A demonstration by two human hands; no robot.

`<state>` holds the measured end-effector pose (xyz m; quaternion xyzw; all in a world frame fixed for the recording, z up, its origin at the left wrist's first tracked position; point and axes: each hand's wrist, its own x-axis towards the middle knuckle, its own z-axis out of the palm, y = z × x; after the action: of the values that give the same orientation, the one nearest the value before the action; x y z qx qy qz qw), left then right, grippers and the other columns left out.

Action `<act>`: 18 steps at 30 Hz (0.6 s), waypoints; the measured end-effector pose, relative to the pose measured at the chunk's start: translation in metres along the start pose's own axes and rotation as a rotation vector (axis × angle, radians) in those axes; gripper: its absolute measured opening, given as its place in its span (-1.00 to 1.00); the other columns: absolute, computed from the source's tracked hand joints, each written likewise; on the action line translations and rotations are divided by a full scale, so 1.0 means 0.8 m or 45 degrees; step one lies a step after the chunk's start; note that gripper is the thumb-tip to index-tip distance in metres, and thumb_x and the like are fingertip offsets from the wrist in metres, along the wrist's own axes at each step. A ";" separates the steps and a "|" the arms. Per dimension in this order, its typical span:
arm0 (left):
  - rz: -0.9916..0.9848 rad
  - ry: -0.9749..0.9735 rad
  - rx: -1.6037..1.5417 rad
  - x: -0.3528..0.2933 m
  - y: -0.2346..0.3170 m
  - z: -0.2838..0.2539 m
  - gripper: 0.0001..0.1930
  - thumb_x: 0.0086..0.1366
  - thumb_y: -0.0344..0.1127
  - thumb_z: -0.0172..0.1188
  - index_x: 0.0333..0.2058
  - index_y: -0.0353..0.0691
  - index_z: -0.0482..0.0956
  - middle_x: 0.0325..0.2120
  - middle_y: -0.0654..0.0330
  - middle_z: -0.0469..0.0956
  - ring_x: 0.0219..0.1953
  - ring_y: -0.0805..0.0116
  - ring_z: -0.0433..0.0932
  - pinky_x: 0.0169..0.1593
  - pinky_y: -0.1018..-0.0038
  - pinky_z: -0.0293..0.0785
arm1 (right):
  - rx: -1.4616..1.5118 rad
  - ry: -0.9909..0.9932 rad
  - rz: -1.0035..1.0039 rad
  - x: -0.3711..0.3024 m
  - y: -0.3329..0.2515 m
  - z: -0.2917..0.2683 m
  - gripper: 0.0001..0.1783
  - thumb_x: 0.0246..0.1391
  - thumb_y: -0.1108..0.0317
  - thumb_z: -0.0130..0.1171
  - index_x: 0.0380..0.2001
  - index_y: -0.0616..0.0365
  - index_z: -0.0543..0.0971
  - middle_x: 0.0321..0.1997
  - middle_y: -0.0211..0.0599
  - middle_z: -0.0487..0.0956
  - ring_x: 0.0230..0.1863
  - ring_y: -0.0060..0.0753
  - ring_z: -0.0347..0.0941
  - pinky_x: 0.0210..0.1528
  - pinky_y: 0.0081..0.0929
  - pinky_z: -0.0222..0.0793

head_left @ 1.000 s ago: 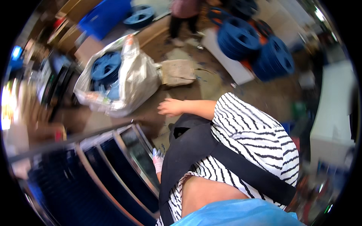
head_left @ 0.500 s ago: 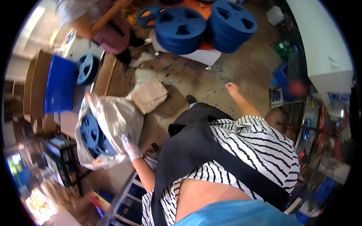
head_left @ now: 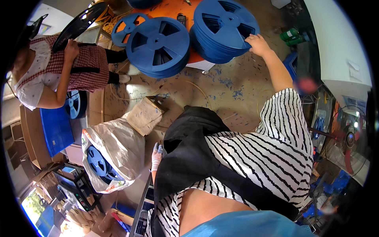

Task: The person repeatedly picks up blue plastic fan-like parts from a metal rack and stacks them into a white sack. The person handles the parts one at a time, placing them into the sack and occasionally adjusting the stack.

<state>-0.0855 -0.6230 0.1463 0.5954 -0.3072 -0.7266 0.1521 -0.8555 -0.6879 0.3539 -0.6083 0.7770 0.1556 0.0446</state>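
At the far right of an orange-topped table [head_left: 196, 58], a tall stack of blue plastic reels [head_left: 227, 23] stands beside a second stack of blue reels [head_left: 158, 41]. My right hand [head_left: 258, 44], bare, reaches out to the right-hand stack, its fingers curled over the rim of the top reel. My left hand [head_left: 156, 158] wears a pale striped glove and hangs at my side by the black apron [head_left: 193, 154]. Its fingers point forward, apart, with nothing in them. Left of it sits a whitish plastic sack [head_left: 122, 142] with blue reels [head_left: 98, 160] inside its mouth.
At the left a co-worker [head_left: 79, 67] in a checked apron holds a dark disc [head_left: 79, 25]. A worn carton [head_left: 146, 115] sits on the floor beyond the sack. Blue scraps [head_left: 237, 94] litter the floor. A fan [head_left: 349, 138] stands at the right.
My right hand has stretched forward onto the right-hand reel stack. My left hand has drawn away from the sack to my side. The co-worker has turned and now shows a dark disc.
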 end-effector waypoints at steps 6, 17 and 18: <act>0.027 0.223 0.215 -0.007 0.025 -0.006 -0.49 0.35 -0.14 0.10 0.20 -0.21 0.29 0.00 0.15 0.44 0.02 0.35 0.37 0.08 0.45 0.28 | 0.103 0.060 -0.325 -0.019 0.001 -0.012 -0.58 -0.20 0.46 0.34 -0.19 0.11 0.47 -0.17 -0.26 0.47 -0.06 -0.13 0.40 -0.01 -0.24 0.37; 0.071 0.238 -0.031 -0.057 -0.003 0.095 -0.46 0.38 -0.27 0.04 0.25 -0.37 0.17 0.17 0.10 0.32 0.16 0.34 0.29 0.23 0.51 0.14 | 0.159 0.267 -0.464 -0.092 -0.088 -0.102 -0.59 -0.11 0.38 0.29 -0.16 0.22 0.43 -0.18 -0.19 0.45 -0.08 -0.09 0.39 -0.10 -0.25 0.38; 0.116 0.255 -0.075 -0.051 -0.025 0.101 -0.46 0.38 -0.27 0.04 0.25 -0.37 0.17 0.16 0.10 0.32 0.15 0.34 0.29 0.23 0.51 0.15 | 0.157 0.303 -0.517 -0.101 -0.108 -0.127 -0.59 -0.11 0.37 0.29 -0.16 0.22 0.43 -0.17 -0.19 0.45 -0.08 -0.08 0.40 -0.10 -0.25 0.38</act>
<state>-0.1503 -0.5624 0.1737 0.6457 -0.2955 -0.6646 0.2323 -0.7399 -0.6611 0.4553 -0.7621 0.6467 0.0229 0.0201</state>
